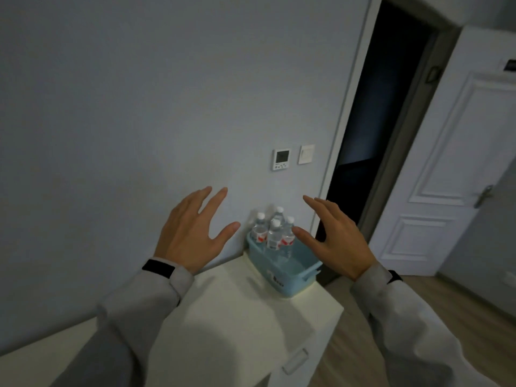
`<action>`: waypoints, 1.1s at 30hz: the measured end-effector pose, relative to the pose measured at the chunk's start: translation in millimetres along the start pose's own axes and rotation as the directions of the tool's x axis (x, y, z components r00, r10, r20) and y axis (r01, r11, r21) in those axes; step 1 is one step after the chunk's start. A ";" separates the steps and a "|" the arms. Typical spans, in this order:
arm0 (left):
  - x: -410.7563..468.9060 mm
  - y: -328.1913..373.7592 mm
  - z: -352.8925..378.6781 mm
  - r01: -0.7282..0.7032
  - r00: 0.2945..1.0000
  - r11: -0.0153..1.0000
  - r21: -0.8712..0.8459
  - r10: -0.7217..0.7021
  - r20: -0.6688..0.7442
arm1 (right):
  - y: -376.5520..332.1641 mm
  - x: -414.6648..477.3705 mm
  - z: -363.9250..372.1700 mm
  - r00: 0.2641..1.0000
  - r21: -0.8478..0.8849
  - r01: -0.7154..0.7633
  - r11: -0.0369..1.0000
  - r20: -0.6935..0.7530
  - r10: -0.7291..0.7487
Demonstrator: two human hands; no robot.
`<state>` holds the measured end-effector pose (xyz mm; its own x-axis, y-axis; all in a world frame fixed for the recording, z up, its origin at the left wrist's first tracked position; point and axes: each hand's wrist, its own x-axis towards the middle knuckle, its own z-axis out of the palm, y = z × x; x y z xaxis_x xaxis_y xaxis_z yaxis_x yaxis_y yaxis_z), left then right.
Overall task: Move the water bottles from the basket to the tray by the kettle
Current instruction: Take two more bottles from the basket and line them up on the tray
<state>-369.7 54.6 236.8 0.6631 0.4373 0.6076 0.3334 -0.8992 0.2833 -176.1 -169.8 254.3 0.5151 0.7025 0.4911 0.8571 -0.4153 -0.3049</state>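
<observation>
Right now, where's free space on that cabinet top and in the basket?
Cabinet top: bare between the basket and the near edge. Basket: bottles crowd the wall end; the near end is empty. Left hand and right hand hover open, holding nothing.

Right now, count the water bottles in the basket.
4, all upright at the far end of the blue basket: far-left bottle, back bottle, front bottle, right bottle. Others may be hidden behind them.
</observation>
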 end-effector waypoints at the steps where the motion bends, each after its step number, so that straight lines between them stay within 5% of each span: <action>1: 13.4 4.6 14.4 0.005 1.000 1.000 -0.005 -0.005 0.003 | 15.4 11.3 0.0 1.000 -0.009 -0.001 1.000 0.008 0.001; 8: 89.6 32.4 93.4 0.034 0.999 0.999 0.017 -0.034 0.030 | 110.4 86.9 17.3 0.999 0.004 -0.002 1.000 0.047 0.002; 20: 157.0 67.5 220.3 0.244 0.967 0.955 0.167 -0.252 0.028 | 255.6 210.2 107.6 0.961 0.232 0.194 0.953 0.152 -0.233; 33: 145.1 67.4 356.0 0.510 0.813 0.834 0.211 -0.547 0.197 | 329.8 230.4 229.4 0.835 0.471 -0.012 0.882 0.490 -0.250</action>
<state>-12.5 62.6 79.8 0.4894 0.8505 0.1927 0.7573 -0.5240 0.3897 222.9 -12.3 79.8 0.2107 0.9737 0.0864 0.7451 -0.1027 -0.6590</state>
